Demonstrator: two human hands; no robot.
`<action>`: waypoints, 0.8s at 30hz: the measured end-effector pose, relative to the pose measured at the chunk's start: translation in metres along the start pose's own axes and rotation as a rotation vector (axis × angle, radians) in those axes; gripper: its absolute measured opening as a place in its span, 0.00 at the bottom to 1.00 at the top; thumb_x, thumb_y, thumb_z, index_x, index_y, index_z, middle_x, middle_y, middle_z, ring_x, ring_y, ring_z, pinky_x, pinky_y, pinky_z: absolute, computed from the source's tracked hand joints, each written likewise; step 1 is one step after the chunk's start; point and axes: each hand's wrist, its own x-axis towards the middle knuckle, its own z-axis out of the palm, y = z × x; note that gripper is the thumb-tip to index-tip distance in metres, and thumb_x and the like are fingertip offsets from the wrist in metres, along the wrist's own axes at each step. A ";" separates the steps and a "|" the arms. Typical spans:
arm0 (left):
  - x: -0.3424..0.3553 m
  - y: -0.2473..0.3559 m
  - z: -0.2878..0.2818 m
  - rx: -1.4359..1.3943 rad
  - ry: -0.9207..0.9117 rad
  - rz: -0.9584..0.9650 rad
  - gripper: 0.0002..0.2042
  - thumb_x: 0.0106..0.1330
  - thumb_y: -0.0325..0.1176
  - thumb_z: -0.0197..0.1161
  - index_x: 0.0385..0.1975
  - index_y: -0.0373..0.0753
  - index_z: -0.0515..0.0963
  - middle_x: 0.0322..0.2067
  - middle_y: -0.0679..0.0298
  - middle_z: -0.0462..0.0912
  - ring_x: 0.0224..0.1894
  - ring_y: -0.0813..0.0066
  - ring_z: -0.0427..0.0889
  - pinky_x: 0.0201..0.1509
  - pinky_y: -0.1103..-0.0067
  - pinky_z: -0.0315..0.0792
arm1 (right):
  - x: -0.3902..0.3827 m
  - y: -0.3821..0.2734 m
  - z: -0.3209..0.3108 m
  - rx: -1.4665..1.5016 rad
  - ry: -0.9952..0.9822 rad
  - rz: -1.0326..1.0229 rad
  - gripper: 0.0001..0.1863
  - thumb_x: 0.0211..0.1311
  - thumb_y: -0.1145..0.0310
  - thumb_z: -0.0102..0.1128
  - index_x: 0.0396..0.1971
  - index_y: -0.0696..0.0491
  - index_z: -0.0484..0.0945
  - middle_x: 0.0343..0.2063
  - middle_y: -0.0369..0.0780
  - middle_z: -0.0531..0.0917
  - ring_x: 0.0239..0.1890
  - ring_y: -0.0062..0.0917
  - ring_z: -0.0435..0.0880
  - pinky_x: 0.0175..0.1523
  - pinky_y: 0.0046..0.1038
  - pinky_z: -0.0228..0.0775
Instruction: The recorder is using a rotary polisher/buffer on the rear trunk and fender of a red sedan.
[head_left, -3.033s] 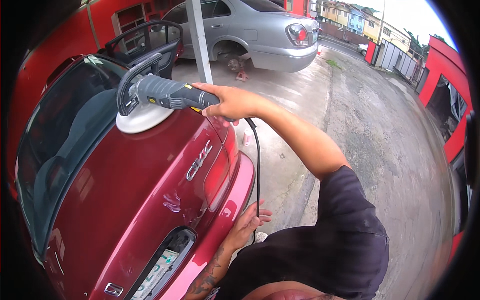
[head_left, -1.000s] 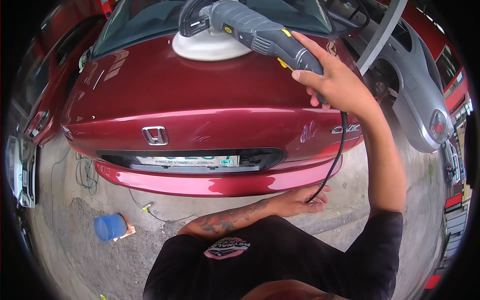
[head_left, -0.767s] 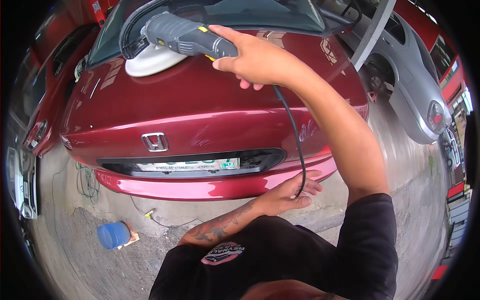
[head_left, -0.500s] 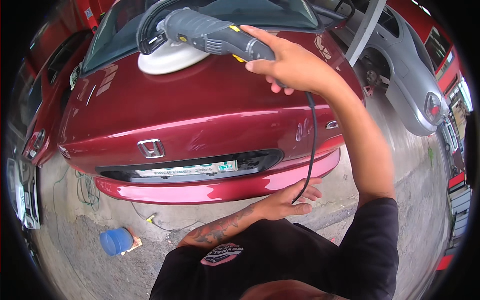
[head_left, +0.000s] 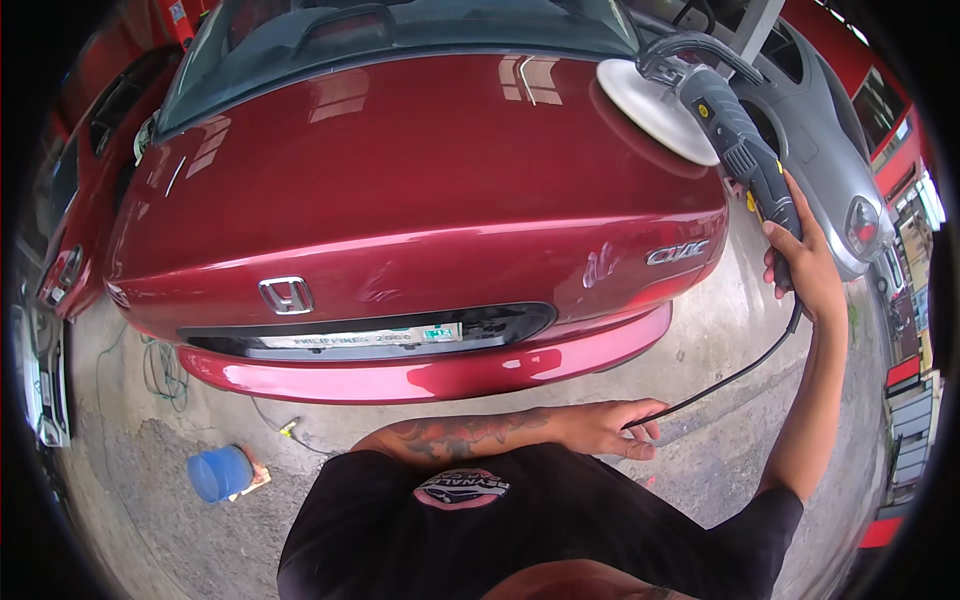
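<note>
My right hand point(head_left: 805, 262) is wrapped round the rear grip of a grey-and-black car polisher point(head_left: 738, 145). Its round white pad point(head_left: 650, 110) is over the right edge of the dark red car's trunk lid point(head_left: 400, 150); whether pad and paint touch I cannot tell. From the grip a black power cord point(head_left: 735, 380) curves down to my left hand point(head_left: 615, 428). Held low in front of my chest, that hand has its fingers loosely curled round the cord. Pale smears point(head_left: 598, 265) mark the trunk's rear face, left of the chrome lettering.
A silver car point(head_left: 815, 140) stands close on the right, behind the polisher. Another red car point(head_left: 85, 220) is at the left. On the concrete floor sit a blue bucket point(head_left: 220, 473), a coiled green hose point(head_left: 163, 375) and a cable with a yellow connector point(head_left: 289, 429).
My right hand has swung the polisher from the upper middle of the trunk lid to its right edge. The left hand has shifted slightly right and down, with the cord stretched out more.
</note>
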 end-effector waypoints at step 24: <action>-0.065 -0.004 0.007 -0.258 0.509 0.323 0.23 0.79 0.41 0.49 0.67 0.35 0.61 0.47 0.57 0.79 0.51 0.71 0.79 0.58 0.73 0.72 | 0.002 -0.190 0.234 -0.178 -0.577 -0.583 0.43 0.63 0.59 0.61 0.76 0.41 0.52 0.24 0.37 0.77 0.22 0.19 0.81 0.26 0.25 0.75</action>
